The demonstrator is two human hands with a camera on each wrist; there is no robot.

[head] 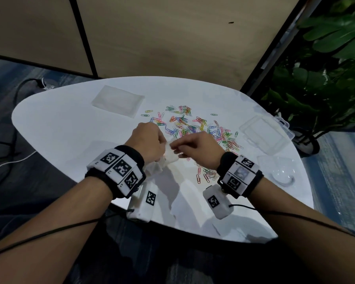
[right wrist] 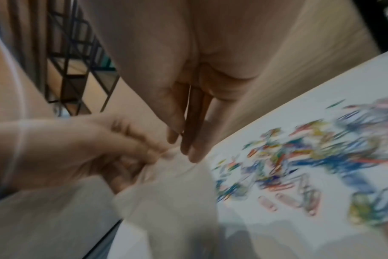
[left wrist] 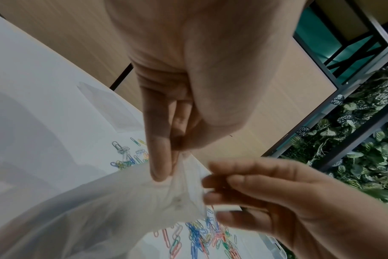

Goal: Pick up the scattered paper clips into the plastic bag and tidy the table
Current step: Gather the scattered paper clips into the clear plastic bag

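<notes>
A thin translucent plastic bag [head: 168, 158] hangs between both hands above the white table [head: 70, 130]. My left hand [head: 152, 143] pinches its top edge between thumb and fingers [left wrist: 159, 168]. My right hand [head: 190, 145] pinches the opposite edge of the bag's mouth, its fingertips [right wrist: 193, 154] close together. In the left wrist view the bag [left wrist: 122, 201] drapes down toward me. Just beyond and to the right of the hands, several coloured paper clips [head: 195, 128] lie scattered on the table. The right wrist view is blurred, with the bag [right wrist: 166, 210] and clips [right wrist: 299, 166] smeared.
A flat clear plastic sheet or bag [head: 119, 101] lies at the table's back left. Clear plastic boxes [head: 262, 134] and a clear lid [head: 279, 167] sit along the right edge. A potted plant [head: 326, 78] stands to the right. Cables [head: 19, 89] run on the floor at left.
</notes>
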